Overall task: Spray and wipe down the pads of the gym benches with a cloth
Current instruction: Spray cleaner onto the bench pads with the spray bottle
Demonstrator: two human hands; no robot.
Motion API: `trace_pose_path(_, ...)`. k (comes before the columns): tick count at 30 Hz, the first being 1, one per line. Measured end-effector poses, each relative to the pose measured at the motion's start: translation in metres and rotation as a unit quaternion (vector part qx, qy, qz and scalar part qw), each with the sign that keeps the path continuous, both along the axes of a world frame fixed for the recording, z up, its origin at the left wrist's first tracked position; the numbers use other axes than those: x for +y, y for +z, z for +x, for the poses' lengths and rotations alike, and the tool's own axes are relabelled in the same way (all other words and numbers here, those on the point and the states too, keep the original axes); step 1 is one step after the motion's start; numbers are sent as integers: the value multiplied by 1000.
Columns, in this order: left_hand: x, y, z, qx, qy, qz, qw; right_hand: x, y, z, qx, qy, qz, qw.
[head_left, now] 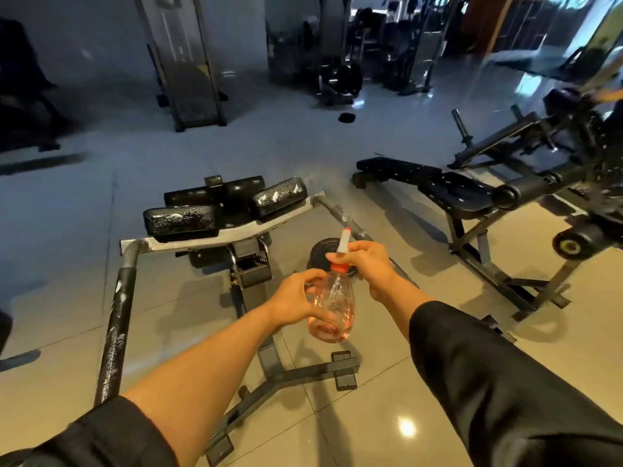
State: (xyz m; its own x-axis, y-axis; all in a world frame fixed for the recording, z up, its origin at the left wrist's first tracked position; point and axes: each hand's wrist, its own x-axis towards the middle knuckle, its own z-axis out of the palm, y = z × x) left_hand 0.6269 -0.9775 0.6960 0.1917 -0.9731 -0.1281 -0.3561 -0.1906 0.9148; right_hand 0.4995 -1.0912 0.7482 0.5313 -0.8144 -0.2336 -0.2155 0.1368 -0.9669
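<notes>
A clear spray bottle with pink liquid, an orange collar and a white nozzle hangs in mid-air between my hands. My left hand grips the bottle's body from the left. My right hand grips the spray head at the top. The nozzle points toward the low machine ahead, whose black pads are wet with droplets: a left pad, a right pad and a rear pad. No cloth is in view.
The machine's grey frame and padded handle bar stand in front of me on the tiled floor. A black adjustable bench stands to the right, with a larger plate-loaded machine behind it. More gym machines line the back.
</notes>
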Motion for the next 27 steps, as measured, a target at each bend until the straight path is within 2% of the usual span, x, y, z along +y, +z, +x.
trace_pose_path(17,16,-56,-31,45,-159,56,985,63,-47,-60,69,-181,27,981)
trace_pose_path(23,23,-55,-53,49,-168,49,983,70,-46,-78,71,-211,29,975)
trace_pose_path(27,24,-44,-59,36,-136,30,990,64,-41,-80,50,-180,34,982)
